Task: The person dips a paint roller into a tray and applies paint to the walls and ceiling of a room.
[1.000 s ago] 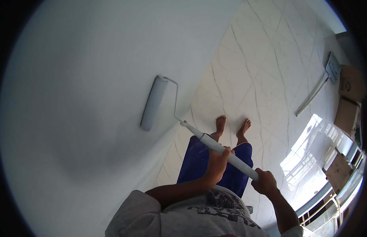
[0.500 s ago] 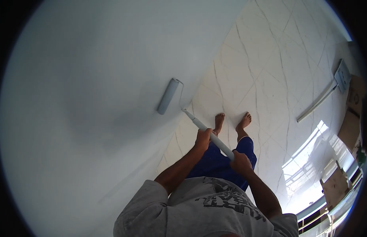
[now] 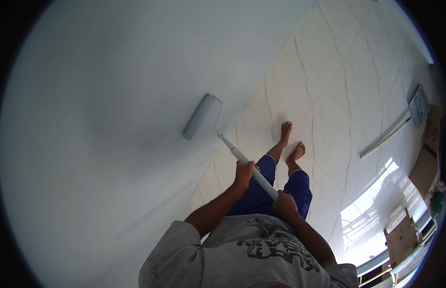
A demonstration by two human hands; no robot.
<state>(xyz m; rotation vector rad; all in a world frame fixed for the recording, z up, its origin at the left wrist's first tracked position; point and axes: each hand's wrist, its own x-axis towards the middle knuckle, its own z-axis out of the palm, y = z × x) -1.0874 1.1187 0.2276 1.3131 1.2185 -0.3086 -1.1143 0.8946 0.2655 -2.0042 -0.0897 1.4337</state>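
A paint roller point(image 3: 199, 116) with a grey-blue sleeve lies against the pale wall point(image 3: 136, 86), left of the image's middle. Its bent wire frame runs to a long light-grey pole point(image 3: 258, 176) that slants down toward my body. My left hand point(image 3: 244, 174) is wrapped round the pole's upper part, nearer the roller. Lower down, my right hand point(image 3: 284, 203) grips the pole near its end, in front of my blue shorts.
A tray point(image 3: 418, 105) with a second pole point(image 3: 386, 138) across it lies on the marbled tile floor point(image 3: 328, 115) at the right. Cardboard point(image 3: 423, 165) and a wooden piece point(image 3: 402, 234) stand at the right edge. My bare feet are on the tiles.
The roller has shifted slightly left along the wall, and both hands have moved a little left with the pole. One foot has stepped forward.
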